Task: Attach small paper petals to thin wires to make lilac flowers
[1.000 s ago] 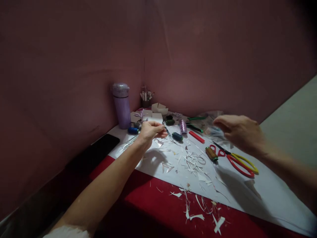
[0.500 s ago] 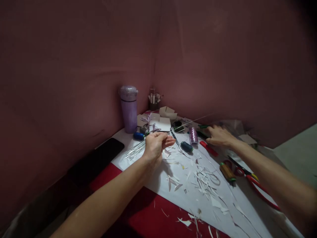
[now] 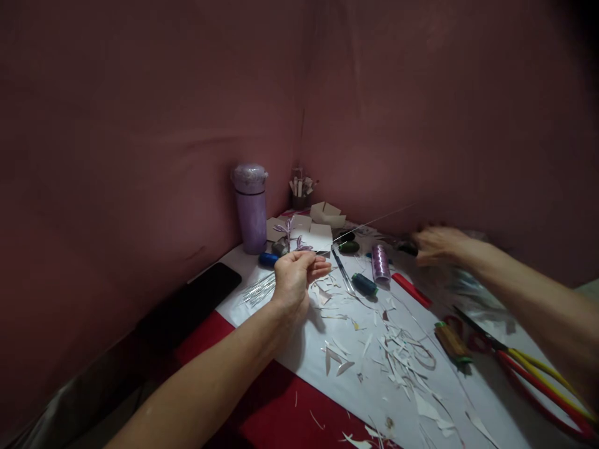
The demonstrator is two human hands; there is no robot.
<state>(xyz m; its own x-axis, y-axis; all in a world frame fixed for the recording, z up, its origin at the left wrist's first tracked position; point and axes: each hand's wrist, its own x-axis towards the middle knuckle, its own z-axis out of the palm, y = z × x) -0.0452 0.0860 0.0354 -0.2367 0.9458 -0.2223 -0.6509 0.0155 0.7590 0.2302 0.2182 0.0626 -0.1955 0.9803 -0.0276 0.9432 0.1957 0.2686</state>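
My left hand [image 3: 297, 277] pinches a thin wire [image 3: 369, 223] that points up to the right, above the white sheet [image 3: 304, 362]. Beyond its fingers are purple leaf shapes [image 3: 284, 228]. At the right, my right hand [image 3: 435, 243] is smeared by motion over the back of the table, with a dark object [image 3: 407, 247] at its fingertips. Whether it grips that object is unclear. The purple thread spool [image 3: 380, 263] stands to the left of my right hand, and a dark teal spool [image 3: 364, 284] lies nearer.
A purple tumbler [image 3: 251, 212] stands at the back left, near a black phone [image 3: 213, 287] and silver wires [image 3: 258, 288]. Large scissors [image 3: 519, 365], a brown spool [image 3: 453, 343], a red object [image 3: 410, 290] and paper scraps [image 3: 405, 355] lie at the right.
My right hand has moved to the right, and the dark object now shows at its fingertips. The view has shifted slightly; my left hand keeps its pinch on the wire.
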